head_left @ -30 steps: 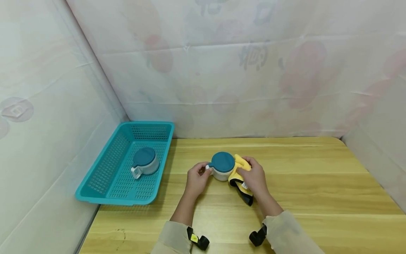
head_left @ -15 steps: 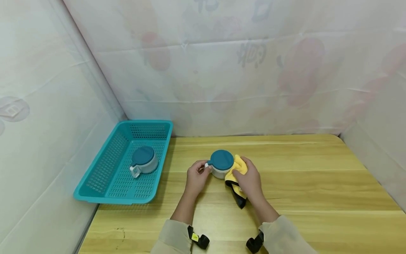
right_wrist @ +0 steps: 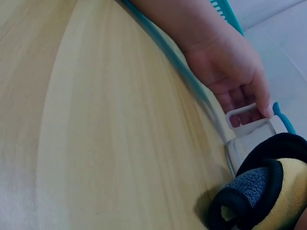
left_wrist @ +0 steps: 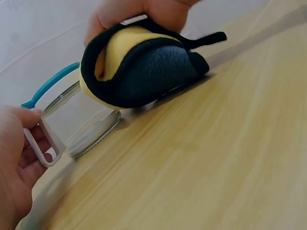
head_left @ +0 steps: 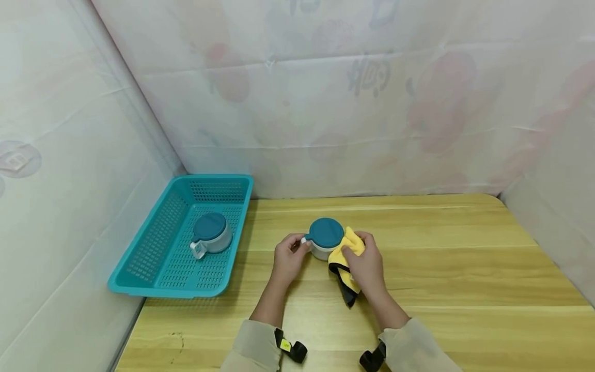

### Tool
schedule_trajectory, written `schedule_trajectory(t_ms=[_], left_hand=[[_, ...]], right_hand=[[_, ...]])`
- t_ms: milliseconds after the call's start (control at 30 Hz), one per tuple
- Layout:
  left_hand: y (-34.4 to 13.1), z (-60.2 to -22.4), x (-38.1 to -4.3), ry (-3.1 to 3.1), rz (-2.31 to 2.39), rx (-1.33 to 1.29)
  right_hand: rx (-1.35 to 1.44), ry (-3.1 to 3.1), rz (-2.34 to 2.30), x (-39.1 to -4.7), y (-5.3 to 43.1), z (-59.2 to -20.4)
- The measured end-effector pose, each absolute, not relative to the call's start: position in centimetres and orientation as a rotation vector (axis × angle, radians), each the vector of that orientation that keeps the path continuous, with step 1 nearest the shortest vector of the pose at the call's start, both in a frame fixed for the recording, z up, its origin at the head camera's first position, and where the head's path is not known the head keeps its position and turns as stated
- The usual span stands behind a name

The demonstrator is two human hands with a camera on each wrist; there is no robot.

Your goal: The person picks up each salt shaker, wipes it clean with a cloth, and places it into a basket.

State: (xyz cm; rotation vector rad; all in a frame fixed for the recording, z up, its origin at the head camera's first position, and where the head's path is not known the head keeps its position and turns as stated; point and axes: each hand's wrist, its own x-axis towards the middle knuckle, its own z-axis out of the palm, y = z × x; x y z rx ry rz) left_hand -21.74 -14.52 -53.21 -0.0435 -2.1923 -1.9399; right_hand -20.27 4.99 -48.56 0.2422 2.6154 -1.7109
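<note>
A clear jar point(left_wrist: 81, 117) with a blue lid point(head_left: 326, 232) and a white handle point(left_wrist: 42, 146) stands upright on the table. My left hand point(head_left: 289, 258) grips that handle, thumb on top and fingers behind it, as the left wrist view shows. On the jar's other side my right hand point(head_left: 367, 262) holds a bunched cloth point(head_left: 341, 256), yellow on one face, dark grey on the other, with black edging. The cloth lies against the jar's right side, and a dark corner of it hangs toward me. My right fingertips are partly hidden behind the cloth.
To the left stands a teal perforated basket point(head_left: 239, 248), with a second blue-lidded jar point(head_left: 211, 233) inside it. The wooden table point(head_left: 441, 268) reaches back to a pale printed curtain point(head_left: 297, 119); another such sheet hangs at the left.
My right hand has shifted slightly left with the cloth, its hanging corner swinging the same way. My left hand keeps its hold on the jar's handle.
</note>
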Motion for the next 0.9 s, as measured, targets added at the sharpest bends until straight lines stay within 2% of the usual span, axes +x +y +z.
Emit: schedule_trajectory(t_ms=[267, 733, 900], left_hand=[[-14.6, -50.1, -20.4, -2.229, -1.937, -0.075], [-14.8, -49.7, -20.2, -2.245, -1.974, -0.061], [-14.8, -49.8, -20.2, -2.241, -1.972, -0.054]], right_hand=[[0.223, 2.664, -1.544, -20.9, 5.0, -48.5], [-0.002, 2.837, -0.980, -22.9, 5.7, -48.5], [-0.025, 2.857, -0.918, -23.2, 5.8, -48.5]])
